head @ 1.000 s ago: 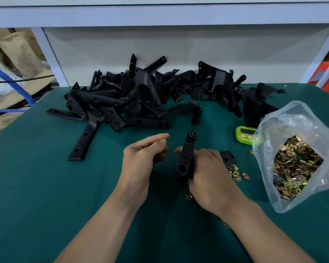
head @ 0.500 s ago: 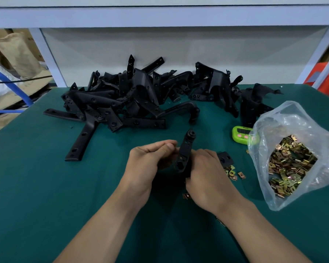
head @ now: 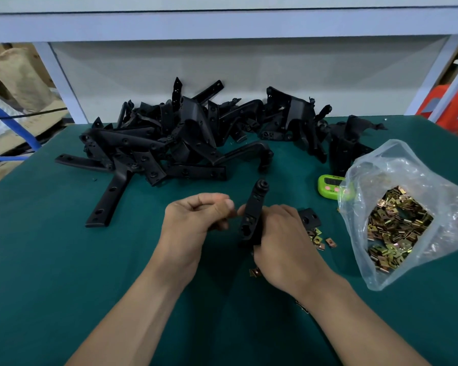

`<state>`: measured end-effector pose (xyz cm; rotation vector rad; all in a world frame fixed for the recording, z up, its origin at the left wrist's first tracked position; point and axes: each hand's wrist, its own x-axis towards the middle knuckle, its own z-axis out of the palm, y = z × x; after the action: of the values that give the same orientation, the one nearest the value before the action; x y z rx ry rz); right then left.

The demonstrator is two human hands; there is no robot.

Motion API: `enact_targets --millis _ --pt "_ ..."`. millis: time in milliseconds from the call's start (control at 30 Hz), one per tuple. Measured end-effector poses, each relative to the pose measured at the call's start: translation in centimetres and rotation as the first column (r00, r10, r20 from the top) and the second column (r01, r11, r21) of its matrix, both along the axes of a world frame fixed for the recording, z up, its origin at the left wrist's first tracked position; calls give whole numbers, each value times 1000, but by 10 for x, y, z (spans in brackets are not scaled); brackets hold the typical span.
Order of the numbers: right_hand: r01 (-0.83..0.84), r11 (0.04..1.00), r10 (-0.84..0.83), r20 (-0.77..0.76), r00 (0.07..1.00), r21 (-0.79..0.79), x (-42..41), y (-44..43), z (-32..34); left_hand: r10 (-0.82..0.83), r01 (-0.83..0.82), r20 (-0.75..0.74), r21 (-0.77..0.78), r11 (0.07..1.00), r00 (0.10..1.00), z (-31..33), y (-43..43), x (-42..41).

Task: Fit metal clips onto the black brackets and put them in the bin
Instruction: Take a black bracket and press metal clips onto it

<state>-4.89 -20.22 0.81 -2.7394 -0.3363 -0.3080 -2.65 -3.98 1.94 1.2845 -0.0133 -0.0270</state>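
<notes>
On green bench mat point(head: 50, 260), under white shelf frame point(head: 222, 22). Upper centre: heap of black brackets point(head: 169, 143). Right of frame: clear bag point(head: 407, 178) w/ brass-coloured clips point(head: 397, 228) inside, green timer point(head: 331, 187) touching its upper-left edge, few loose clips point(head: 319, 240) just beside R hand point(head: 283, 241). R hand wrapped round lower part of held bracket point(head: 253, 215), centre frame, upright, round boss on top, holes down its face. L hand point(head: 193, 225) just left of it, fingers curled, thumb to forefinger; can't tell if pinching anything.
</notes>
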Motion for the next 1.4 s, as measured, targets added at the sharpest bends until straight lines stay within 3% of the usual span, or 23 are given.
enact_targets --millis 367,800,1100,1400 --pt "-23 999 19 101 995 39 -2 -1 -1 -295 290 -54 -75 954 954 0 14 3" --pt "-91 983 113 138 984 -162 -7 -4 13 -346 347 41 -57 936 938 6 22 1" --pt "-111 981 136 165 977 -157 -7 -4 15 -261 264 54 -69 962 964 2 22 3" --pt "-131 970 167 168 972 -205 -7 -5 15 -318 320 65 -26 947 946 3 23 2"
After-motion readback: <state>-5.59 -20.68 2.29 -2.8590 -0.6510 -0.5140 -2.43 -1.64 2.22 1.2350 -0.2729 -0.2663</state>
